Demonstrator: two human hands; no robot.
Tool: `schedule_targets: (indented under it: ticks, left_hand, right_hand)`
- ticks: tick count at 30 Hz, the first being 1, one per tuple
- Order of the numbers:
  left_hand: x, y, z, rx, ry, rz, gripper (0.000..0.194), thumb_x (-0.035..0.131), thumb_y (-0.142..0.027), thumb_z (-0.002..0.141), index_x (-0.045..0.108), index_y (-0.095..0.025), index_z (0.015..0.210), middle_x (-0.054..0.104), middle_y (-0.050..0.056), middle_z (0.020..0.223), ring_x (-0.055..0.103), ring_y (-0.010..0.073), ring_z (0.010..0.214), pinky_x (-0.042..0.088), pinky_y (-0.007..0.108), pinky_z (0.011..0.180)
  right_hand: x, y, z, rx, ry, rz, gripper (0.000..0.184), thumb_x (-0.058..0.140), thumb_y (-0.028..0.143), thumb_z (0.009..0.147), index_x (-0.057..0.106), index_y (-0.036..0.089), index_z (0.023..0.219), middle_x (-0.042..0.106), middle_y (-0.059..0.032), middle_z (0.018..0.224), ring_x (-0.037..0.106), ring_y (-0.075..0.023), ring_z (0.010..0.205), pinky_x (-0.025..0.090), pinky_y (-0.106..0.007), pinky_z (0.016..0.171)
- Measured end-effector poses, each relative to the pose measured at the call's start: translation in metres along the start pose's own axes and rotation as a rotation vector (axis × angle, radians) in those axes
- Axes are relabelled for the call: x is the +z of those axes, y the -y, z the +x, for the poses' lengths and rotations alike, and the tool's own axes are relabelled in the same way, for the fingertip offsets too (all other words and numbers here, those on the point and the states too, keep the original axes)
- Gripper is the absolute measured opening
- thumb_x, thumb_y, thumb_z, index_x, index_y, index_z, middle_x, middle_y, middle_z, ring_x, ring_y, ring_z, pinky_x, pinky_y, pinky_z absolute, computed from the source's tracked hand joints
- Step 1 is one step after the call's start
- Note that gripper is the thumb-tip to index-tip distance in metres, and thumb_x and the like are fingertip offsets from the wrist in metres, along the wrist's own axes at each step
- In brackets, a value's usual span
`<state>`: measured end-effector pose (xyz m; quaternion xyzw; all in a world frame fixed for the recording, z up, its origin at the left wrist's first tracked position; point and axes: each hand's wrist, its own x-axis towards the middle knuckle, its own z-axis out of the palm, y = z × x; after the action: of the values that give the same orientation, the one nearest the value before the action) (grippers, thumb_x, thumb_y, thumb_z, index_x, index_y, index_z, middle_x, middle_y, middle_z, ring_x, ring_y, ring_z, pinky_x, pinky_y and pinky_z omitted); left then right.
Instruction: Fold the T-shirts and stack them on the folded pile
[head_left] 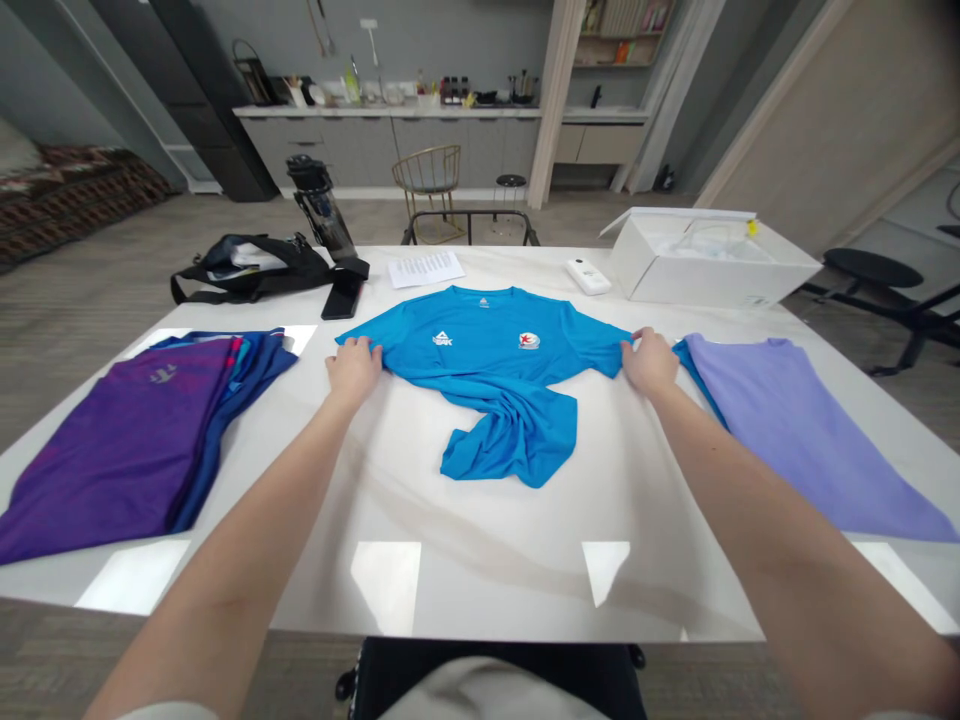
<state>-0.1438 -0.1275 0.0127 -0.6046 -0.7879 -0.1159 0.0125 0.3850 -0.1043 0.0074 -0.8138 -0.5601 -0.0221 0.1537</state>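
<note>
Bare forearms (247, 520), left hand (352, 370) and right hand (649, 362) pinching sleeves of a blue T-shirt (487, 345) between them, on a white table (480, 590)

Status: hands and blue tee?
Left hand grips sleeve of blue T-shirt; right hand grips the other. Hem bunched. Lilac shirt beside right hand.

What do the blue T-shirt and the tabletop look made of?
The blue T-shirt looks like thin synthetic knit, from its sheen and fine folds. The tabletop looks like polished white stone or laminate, glossy and veined, reflecting lights; which is unclear.
</note>
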Motion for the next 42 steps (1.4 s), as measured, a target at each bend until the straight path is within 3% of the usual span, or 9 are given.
schedule_targets:
  ticks: [5,15,19,23,27,30,35,38,42]
  left_hand:
    - [-0.005,0.017,-0.006,0.182,0.086,0.016,0.041,0.043,-0.039,0.095,0.067,-0.025,0.125,0.064,0.015,0.135,0.057,0.0373,0.123,0.042,0.057,0.103]
    - [-0.012,0.03,-0.019,0.182,-0.022,0.063,0.04,0.035,-0.029,0.098,0.068,-0.019,0.12,0.067,0.019,0.125,0.057,0.0382,0.121,0.034,0.056,0.105]
    - [-0.016,-0.008,-0.032,0.34,-0.043,-0.074,0.039,0.038,-0.03,0.099,0.066,-0.022,0.126,0.065,0.015,0.131,0.055,0.0341,0.125,0.036,0.05,0.106]
    - [-0.021,-0.074,-0.057,0.605,0.111,-0.255,0.033,0.047,-0.032,0.098,0.068,-0.025,0.123,0.066,0.009,0.131,0.056,0.0283,0.125,0.042,0.044,0.103]
    - [-0.02,-0.134,-0.089,0.82,0.215,-0.292,0.037,0.05,-0.031,0.097,0.064,-0.028,0.132,0.065,0.008,0.134,0.055,0.0278,0.125,0.041,0.045,0.104]
    - [-0.014,-0.165,-0.107,0.897,0.211,-0.258,0.042,0.048,-0.026,0.097,0.061,-0.027,0.137,0.064,0.01,0.133,0.055,0.0285,0.123,0.041,0.045,0.101]
    - [-0.008,-0.192,-0.126,0.951,0.212,-0.146,0.044,0.053,-0.033,0.097,0.06,-0.023,0.139,0.062,0.014,0.128,0.054,0.0321,0.122,0.04,0.046,0.099]
    - [-0.013,-0.198,-0.136,0.982,0.187,-0.158,0.048,0.058,-0.033,0.095,0.057,-0.023,0.142,0.061,0.014,0.128,0.054,0.032,0.121,0.04,0.045,0.097]
    - [-0.026,-0.193,-0.152,0.974,0.158,-0.269,0.026,0.054,-0.03,0.097,0.068,-0.022,0.118,0.066,0.012,0.114,0.058,0.0293,0.113,0.041,0.043,0.094]
  right_hand:
    - [-0.008,0.02,-0.036,-0.277,0.116,0.031,0.035,0.055,0.045,0.093,0.07,0.024,0.116,0.066,-0.0119,0.119,0.061,-0.0311,0.109,0.046,-0.044,0.092]
    - [-0.017,-0.001,-0.049,-0.241,0.128,-0.076,0.033,0.048,0.037,0.098,0.069,0.021,0.118,0.065,-0.0165,0.12,0.057,-0.0344,0.113,0.044,-0.05,0.094]
    - [-0.018,0.019,-0.065,-0.398,0.085,0.038,0.033,0.052,0.039,0.098,0.069,0.021,0.119,0.067,-0.0134,0.118,0.058,-0.0307,0.113,0.044,-0.044,0.096]
    - [-0.016,0.054,-0.093,-0.591,0.274,0.197,0.033,0.059,0.049,0.096,0.072,0.021,0.11,0.071,-0.008,0.106,0.064,-0.0232,0.097,0.046,-0.032,0.086]
    - [-0.021,0.075,-0.12,-0.629,0.339,0.214,0.033,0.064,0.05,0.093,0.069,0.022,0.11,0.073,-0.0062,0.102,0.066,-0.0226,0.092,0.046,-0.031,0.08]
    - [-0.027,0.074,-0.134,-0.58,0.311,0.117,0.037,0.067,0.042,0.09,0.064,0.024,0.122,0.072,-0.0095,0.114,0.064,-0.0281,0.107,0.046,-0.035,0.082]
    - [-0.034,0.064,-0.142,-0.426,0.317,-0.009,0.026,0.063,0.043,0.092,0.071,0.02,0.102,0.071,-0.014,0.113,0.063,-0.0318,0.108,0.046,-0.038,0.083]
    - [-0.044,0.063,-0.149,-0.468,0.31,0.22,0.019,0.064,0.038,0.091,0.07,0.021,0.09,0.073,-0.0067,0.094,0.065,-0.0237,0.09,0.045,-0.032,0.078]
    - [-0.063,0.064,-0.166,-0.524,0.274,0.604,0.027,0.065,0.048,0.088,0.069,0.022,0.095,0.069,-0.0022,0.084,0.058,-0.019,0.074,0.044,-0.03,0.07]
